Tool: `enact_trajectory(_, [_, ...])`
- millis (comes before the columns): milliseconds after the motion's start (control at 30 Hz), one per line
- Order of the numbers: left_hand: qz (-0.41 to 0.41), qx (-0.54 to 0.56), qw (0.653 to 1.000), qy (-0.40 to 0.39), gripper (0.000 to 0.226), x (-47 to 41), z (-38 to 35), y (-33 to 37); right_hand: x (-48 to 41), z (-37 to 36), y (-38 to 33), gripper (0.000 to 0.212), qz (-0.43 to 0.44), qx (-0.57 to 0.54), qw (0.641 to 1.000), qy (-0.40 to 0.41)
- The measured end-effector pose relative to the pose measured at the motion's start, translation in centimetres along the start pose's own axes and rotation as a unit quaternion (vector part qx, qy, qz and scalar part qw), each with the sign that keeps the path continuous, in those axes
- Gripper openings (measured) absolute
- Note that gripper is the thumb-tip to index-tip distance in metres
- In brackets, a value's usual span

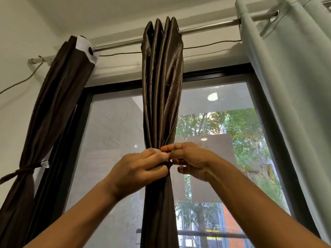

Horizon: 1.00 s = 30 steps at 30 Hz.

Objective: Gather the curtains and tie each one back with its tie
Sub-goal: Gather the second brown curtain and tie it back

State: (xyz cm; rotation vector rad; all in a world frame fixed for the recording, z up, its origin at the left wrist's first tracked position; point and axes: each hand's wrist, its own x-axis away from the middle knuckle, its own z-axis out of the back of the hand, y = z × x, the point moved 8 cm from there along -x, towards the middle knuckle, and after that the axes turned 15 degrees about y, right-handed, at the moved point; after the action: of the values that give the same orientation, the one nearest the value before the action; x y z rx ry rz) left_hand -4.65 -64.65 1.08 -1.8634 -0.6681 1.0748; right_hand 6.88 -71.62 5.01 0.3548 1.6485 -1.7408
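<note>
Left: the dark brown matte curtain (53, 104) is gathered and bound by its brown fabric tie (23, 170). Centre: the glossy brown satin curtain (161, 77) is gathered. The left hand (138, 169) grips the bundle and the right hand (189, 158), touching it, pinches the dark tie strip (169, 164). The knot appears unfinished. Right: the pale green curtain (295, 86) hangs untied.

A shiny brown curtain (162, 77) hangs bunched from a metal rod (206, 27) before a window (111, 140). The person's left grip (138, 169) clasps its gathered waist. The right grip (189, 158), touching the left, pinches the curtain's fabric there. Left of this curtain hangs a darker curtain (59, 97) bound by its tie (23, 170). Right of it hangs a pale green curtain (290, 77).
</note>
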Motion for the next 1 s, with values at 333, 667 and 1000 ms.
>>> enact_trajectory(333, [0.42,0.075,0.894,0.138,0.017,6.6,0.1,-1.7,1.6,5.3,3.1,0.016,0.11,-0.128,0.947,0.274])
enact_trajectory(667, [0.712,0.334,0.614,0.066,0.039,13.0,-6.3,-2.3,0.3,4.8,5.5,0.017,0.059,0.099,0.982,0.152])
enact_trajectory(1000, [0.762,0.313,0.565,-0.058,0.038,9.7,-14.1,-10.6,-6.6,-1.6,2.2,0.061,0.127,0.15,0.975,0.101])
